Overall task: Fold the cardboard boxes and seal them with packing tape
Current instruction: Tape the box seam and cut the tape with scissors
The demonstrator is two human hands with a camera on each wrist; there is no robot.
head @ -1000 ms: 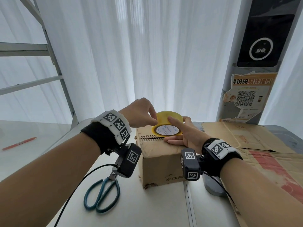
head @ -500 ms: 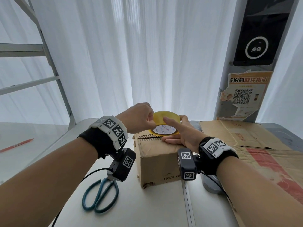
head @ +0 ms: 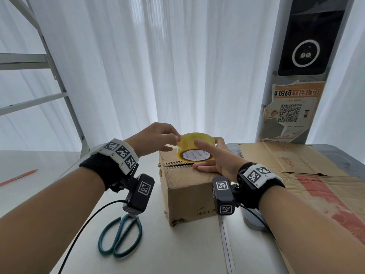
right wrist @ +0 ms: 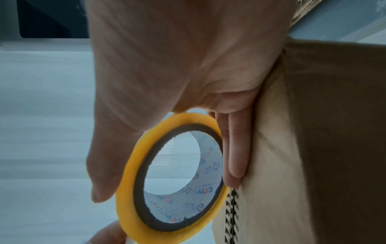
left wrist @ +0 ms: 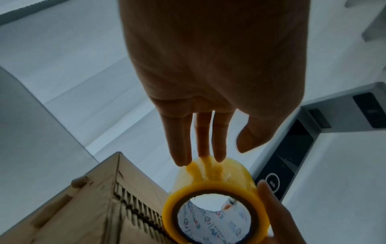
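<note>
My right hand (head: 215, 159) grips the light, stiff tape (head: 195, 150). My left hand (head: 158, 139) maybe pinches its sticky end, just beside; pull there, over the box (head: 189, 190).

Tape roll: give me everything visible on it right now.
The tape roll is yellow, translucent packing tape wound on a dark cardboard core with a white printed lining. It is held tilted just above the folded box, over the top seam, open face toward the camera. The right hand cradles it between thumb and fingers, lower fingers resting on the box top. The left hand has its fingertips on the roll's outer surface. No pulled-out strip is visible.
</note>
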